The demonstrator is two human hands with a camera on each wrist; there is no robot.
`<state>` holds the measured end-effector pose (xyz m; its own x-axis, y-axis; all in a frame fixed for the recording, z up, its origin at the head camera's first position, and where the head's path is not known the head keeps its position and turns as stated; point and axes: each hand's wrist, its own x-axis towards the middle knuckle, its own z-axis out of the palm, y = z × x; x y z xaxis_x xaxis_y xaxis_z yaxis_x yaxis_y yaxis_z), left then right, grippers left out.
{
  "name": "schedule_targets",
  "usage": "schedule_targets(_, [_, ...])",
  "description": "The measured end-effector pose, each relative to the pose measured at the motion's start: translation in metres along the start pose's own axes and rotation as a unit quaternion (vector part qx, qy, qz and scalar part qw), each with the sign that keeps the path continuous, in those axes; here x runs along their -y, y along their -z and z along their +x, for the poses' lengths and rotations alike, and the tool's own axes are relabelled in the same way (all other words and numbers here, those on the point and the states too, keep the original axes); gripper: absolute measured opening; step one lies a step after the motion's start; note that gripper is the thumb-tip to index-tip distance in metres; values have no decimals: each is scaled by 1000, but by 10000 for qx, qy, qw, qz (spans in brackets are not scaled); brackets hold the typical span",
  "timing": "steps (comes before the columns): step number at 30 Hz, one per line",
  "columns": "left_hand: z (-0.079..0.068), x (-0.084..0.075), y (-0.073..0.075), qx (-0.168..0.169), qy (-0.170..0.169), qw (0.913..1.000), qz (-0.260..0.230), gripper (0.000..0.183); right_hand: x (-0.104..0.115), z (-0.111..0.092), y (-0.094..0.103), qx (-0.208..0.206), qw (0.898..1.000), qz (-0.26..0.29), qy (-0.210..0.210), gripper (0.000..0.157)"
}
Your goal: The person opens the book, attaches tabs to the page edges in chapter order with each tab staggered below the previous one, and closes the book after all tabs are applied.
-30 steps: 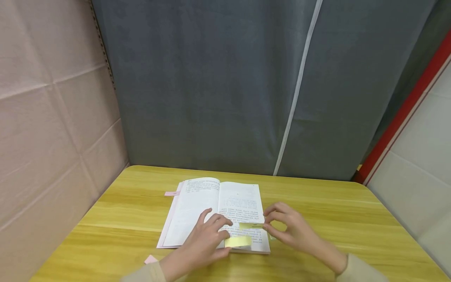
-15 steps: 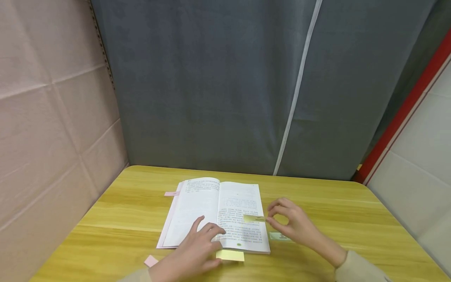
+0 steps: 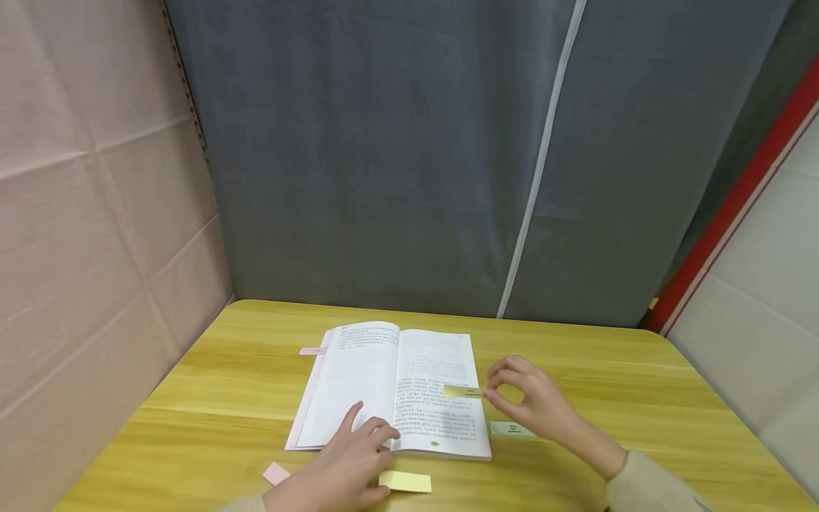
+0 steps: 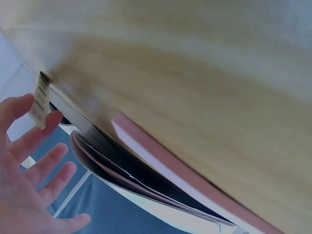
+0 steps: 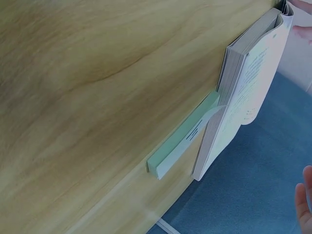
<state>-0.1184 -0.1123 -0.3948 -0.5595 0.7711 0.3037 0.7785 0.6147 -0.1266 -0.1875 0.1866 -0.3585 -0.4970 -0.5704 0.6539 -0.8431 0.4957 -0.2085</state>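
An open book (image 3: 345, 398) lies on the wooden table, printed text on its right page (image 3: 435, 419). In front of its lower edge, my left hand (image 3: 348, 459) pinches a yellow sticky-note pad (image 3: 406, 482); the left wrist view shows that pad (image 4: 40, 102) between thumb and finger. My right hand (image 3: 534, 398) pinches one yellow sticky note (image 3: 462, 392) by its right end, over the right page near its outer edge. Only fingertips of the right hand (image 5: 303, 200) enter the right wrist view.
A green sticky-note pad (image 3: 512, 429) lies at the book's right side, its top strip lifting in the right wrist view. By the left forearm is a pink pad (image 3: 275, 473). A pink note (image 3: 313, 351) sticks out from the book's left edge. Grey curtain (image 3: 384, 156) stands behind.
My left hand has drawn the yellow pad off the right page, down and leftward to the table. My right hand has raised its yellow note slightly and moved rightward, uncovering the green pad.
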Motion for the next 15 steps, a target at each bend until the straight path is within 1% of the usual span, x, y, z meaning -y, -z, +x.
schedule_targets(5, [-3, 1, -1, 107, -53, 9998, 184, 18, -1, 0, -1, 31, 9999, -10, -121, 10])
schedule_targets(10, [-4, 0, -3, 148, -127, 9984, 526, 25, -2, 0, -2, 50, 9999, 24, -163, 10])
schedule_targets(15, [-4, 0, -5, 104, -273, 9956, 886, 27, -3, -1, -3, 35, 9999, 51, -123, 12])
